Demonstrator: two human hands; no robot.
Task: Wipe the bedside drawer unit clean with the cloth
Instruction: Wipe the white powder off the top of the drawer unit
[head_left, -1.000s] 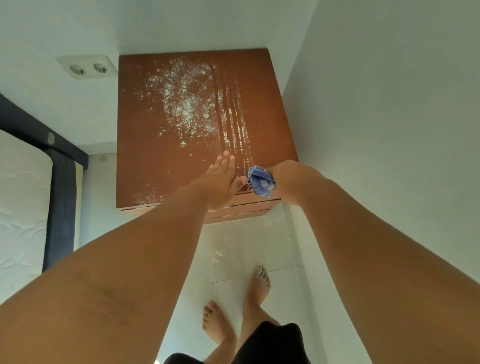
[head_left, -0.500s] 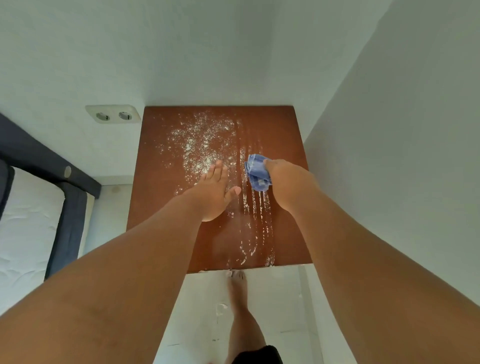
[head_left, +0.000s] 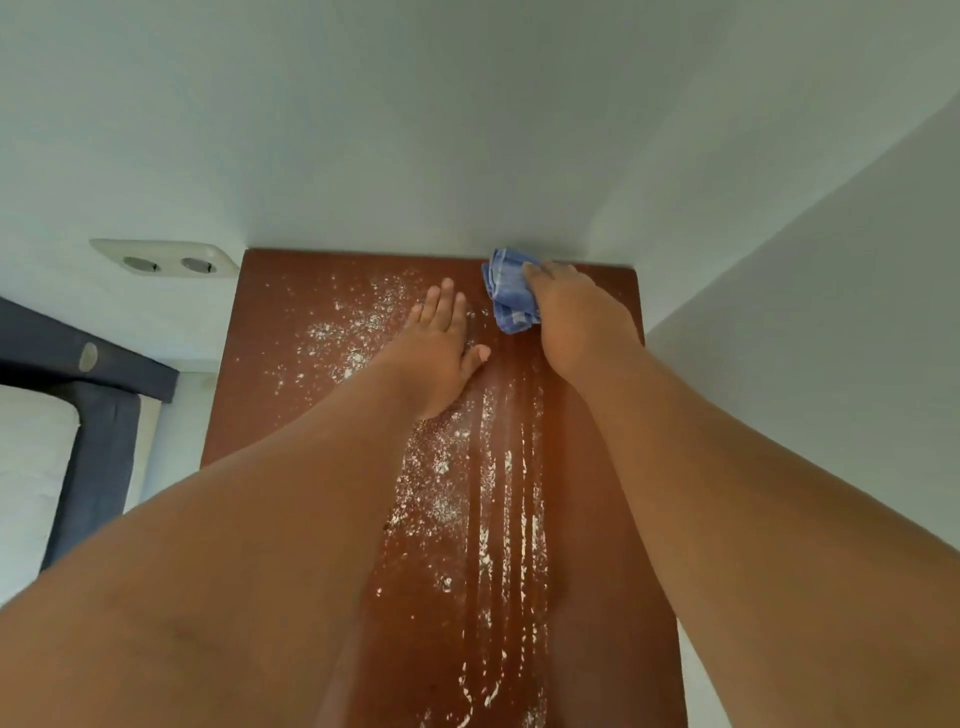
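Note:
The brown top of the bedside drawer unit (head_left: 270, 395) fills the middle of the head view, in a corner between two white walls. White powder (head_left: 358, 332) is scattered over its left and middle, with long pale streaks (head_left: 511, 493) running down the right side. My right hand (head_left: 576, 317) grips a bunched blue cloth (head_left: 506, 296) and presses it at the top's far edge, against the back wall. My left hand (head_left: 441, 348) lies flat on the top with fingers apart, just left of the cloth, holding nothing.
A white double wall socket (head_left: 166, 260) sits on the back wall left of the unit. A dark bed frame (head_left: 98, 364) and white mattress (head_left: 26, 467) stand at the far left. The right wall (head_left: 805, 338) runs close along the unit's right side.
My right hand has pushed the cloth from the unit's front edge up to its far edge at the wall. My left hand followed forward, and the view has moved closer over the top.

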